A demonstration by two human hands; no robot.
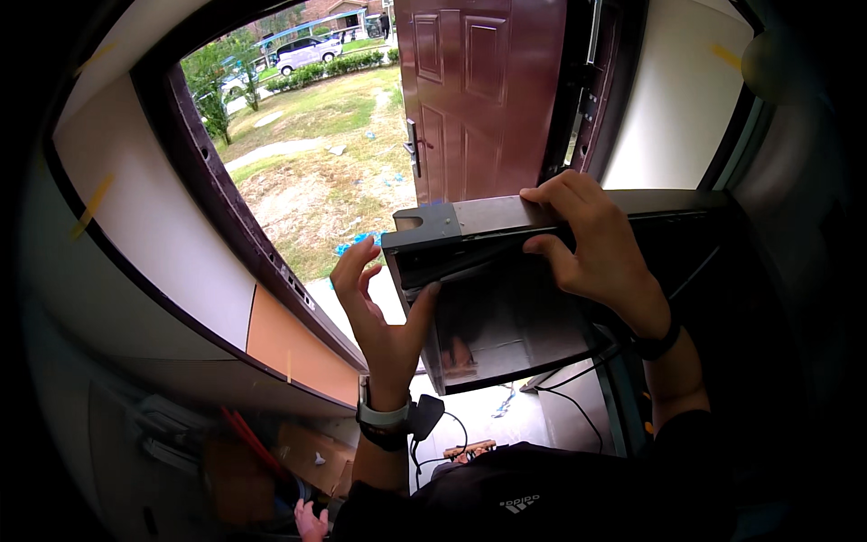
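**Metal case [501,214] in hand before an open door [488,99]**

In the head view, the only one, I watch the right hand [601,239] grip the case's upper rim, fingers over the top and thumb tucked below; the ledge is narrow, so that pinch seems a sensible way to steady it. The left hand [384,339] makes a wide C about the near corner, its thumb against the front edge. Whether its fingers press or merely hover beside the side wall, I cannot tell. The case itself sits between the two hands and runs off into shadow beyond the right one.

Just above the left thumb is a dull grey corner piece [432,226], squarish and notched. The rim between the hands has a brushed, matte look; below it a dark panel [515,316] shines like glass, giving back blurred reflections. Under the right hand hang thin, loosely looped black cables [578,411]. Beyond both hands stands the reddish-brown door, smooth with raised panels. Well below the left hand, near a creased cardboard box [312,456], another person's hand [310,522] shows.
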